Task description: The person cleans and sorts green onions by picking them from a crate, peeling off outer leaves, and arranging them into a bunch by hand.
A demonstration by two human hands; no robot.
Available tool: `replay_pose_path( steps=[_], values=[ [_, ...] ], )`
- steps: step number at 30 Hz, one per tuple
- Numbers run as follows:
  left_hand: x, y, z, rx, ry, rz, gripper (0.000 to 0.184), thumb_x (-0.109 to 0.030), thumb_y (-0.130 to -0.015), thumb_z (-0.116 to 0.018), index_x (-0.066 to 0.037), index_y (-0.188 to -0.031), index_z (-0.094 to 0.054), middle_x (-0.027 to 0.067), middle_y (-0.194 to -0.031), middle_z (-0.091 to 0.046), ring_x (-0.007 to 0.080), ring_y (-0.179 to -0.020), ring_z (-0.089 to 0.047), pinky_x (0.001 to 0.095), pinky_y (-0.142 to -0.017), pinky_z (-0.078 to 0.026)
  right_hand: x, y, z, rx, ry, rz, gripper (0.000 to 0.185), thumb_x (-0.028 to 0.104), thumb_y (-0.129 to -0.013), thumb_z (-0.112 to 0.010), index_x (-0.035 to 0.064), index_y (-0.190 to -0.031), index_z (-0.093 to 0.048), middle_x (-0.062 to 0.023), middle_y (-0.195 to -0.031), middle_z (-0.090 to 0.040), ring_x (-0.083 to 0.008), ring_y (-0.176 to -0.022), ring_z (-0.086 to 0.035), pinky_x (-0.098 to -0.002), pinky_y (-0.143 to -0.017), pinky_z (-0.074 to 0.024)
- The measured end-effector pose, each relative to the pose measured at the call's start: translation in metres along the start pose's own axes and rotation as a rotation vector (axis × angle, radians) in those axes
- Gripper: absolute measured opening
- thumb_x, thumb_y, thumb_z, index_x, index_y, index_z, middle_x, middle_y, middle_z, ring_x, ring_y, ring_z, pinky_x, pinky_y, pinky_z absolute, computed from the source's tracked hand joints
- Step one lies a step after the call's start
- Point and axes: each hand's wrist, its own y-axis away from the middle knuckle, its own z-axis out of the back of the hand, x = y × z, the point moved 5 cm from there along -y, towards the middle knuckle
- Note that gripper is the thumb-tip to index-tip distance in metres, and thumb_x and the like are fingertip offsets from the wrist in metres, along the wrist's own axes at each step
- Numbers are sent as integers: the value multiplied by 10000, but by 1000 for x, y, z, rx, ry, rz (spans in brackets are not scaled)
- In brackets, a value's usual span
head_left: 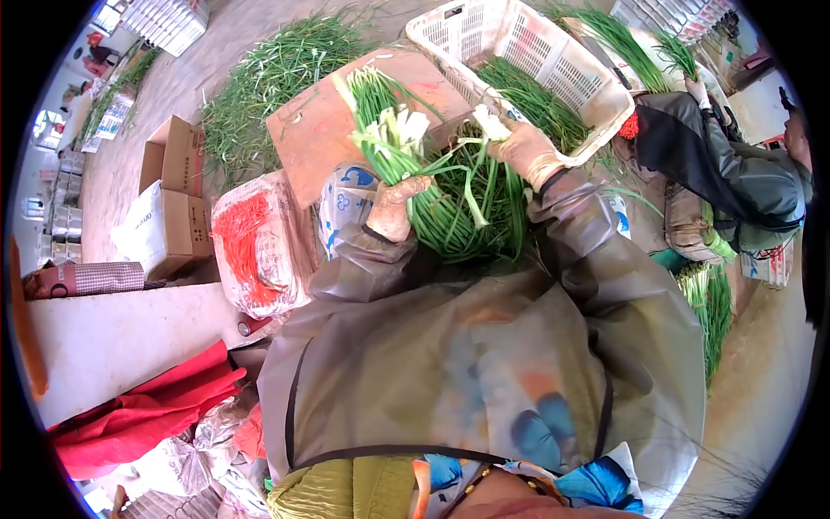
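My left hand (399, 208), in a dirty pale glove, is closed round a bunch of green stalks with white ends (393, 134). To its right my right hand (527, 154), gloved too, grips the white end of a few stalks (491, 124). More long green stalks (467, 216) lie in my lap beneath and between both hands. A board (303, 143) in front of me bears another small bunch of stalks (373, 91).
A white plastic crate (614, 108) with stalks stands ahead right. A stalk heap (277, 78) covers the floor ahead left. Red ties (246, 238) lie on a sack (290, 251) beside a cardboard box (186, 225). A co-worker (735, 173) sits at the right, holding stalks.
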Motion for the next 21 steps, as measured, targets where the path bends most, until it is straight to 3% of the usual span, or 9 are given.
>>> replay_pose_path(
  steps=[4, 8, 10, 12, 14, 15, 18, 20, 21],
  values=[
    [-29, 22, -3, 48, 316, 50, 246, -118, -732, -602, 42, -906, -537, 107, -778, -580, 235, -702, -578, 409, -694, -486, -56, -19, 10, -57, -356, -153, 419, 245, -709, -667, -42, -998, -569, -108, -715, -617, -141, -625, -562, -264, -600, -454],
    [-40, 24, 22, -13, 315, 36, 252, -120, -734, -609, 10, -940, -544, 131, -818, -590, 282, -761, -596, 436, -717, -505, -27, 3, 31, 54, -1121, -115, 214, 123, -742, -630, 4, -919, -624, -27, -695, -600, -115, -555, -531, -233, -511, -426],
    [-33, 22, 29, -164, 288, 30, 226, -100, -753, -599, 2, -949, -555, 97, -814, -595, 232, -740, -589, 373, -694, -500, -29, -10, 31, -31, -993, 81, 185, 89, -748, -638, -8, -906, -638, -34, -703, -609, -102, -560, -542, -239, -511, -432],
    [-30, 10, 31, -130, 291, 15, 239, -114, -765, -597, -3, -972, -558, 86, -821, -597, 220, -753, -588, 358, -695, -495, -24, -7, 40, 7, -1094, -32, 203, 143, -749, -655, 16, -907, -643, -24, -701, -612, -89, -589, -558, -220, -546, -443],
    [-37, 8, 19, -77, 207, -27, 252, -141, -779, -582, -3, -989, -559, 85, -839, -598, 218, -755, -583, 349, -702, -489, -20, -5, 75, -10, -990, 60, 232, 215, -808, -595, 73, -986, -634, -46, -1041, -583, -71, -803, -563, -198, -645, -478],
    [-41, 6, 13, -65, 256, 4, 236, -131, -771, -594, -7, -970, -568, 85, -836, -600, 226, -758, -582, 374, -723, -487, -26, -5, 95, -165, -703, 121, 253, 243, -834, -555, 92, -1025, -622, -36, -962, -608, -76, -817, -566, -200, -649, -479],
    [-59, -4, -2, -14, 332, 85, 209, -111, -771, -597, -17, -957, -574, 92, -845, -601, 266, -774, -583, 415, -740, -490, -20, 0, 141, -246, -851, 51, 309, 269, -833, -584, 33, -1032, -593, -34, -808, -615, -92, -723, -564, -204, -635, -453],
    [-68, -27, 5, -19, 308, -10, 202, -107, -780, -591, -16, -959, -568, 98, -856, -600, 276, -792, -586, 429, -735, -496, 11, 17, 157, -62, -1153, 369, 318, 260, -811, -609, 13, -1012, -593, -42, -797, -611, -103, -692, -576, -208, -624, -457],
    [-77, -31, -7, -68, 283, -1, 194, -114, -793, -584, -18, -960, -561, 103, -856, -596, 283, -798, -588, 445, -731, -498, 13, 17, 158, -125, -1051, 215, 301, 239, -811, -605, 10, -1005, -598, -33, -789, -605, -100, -657, -574, -207, -597, -455]
  ],
)
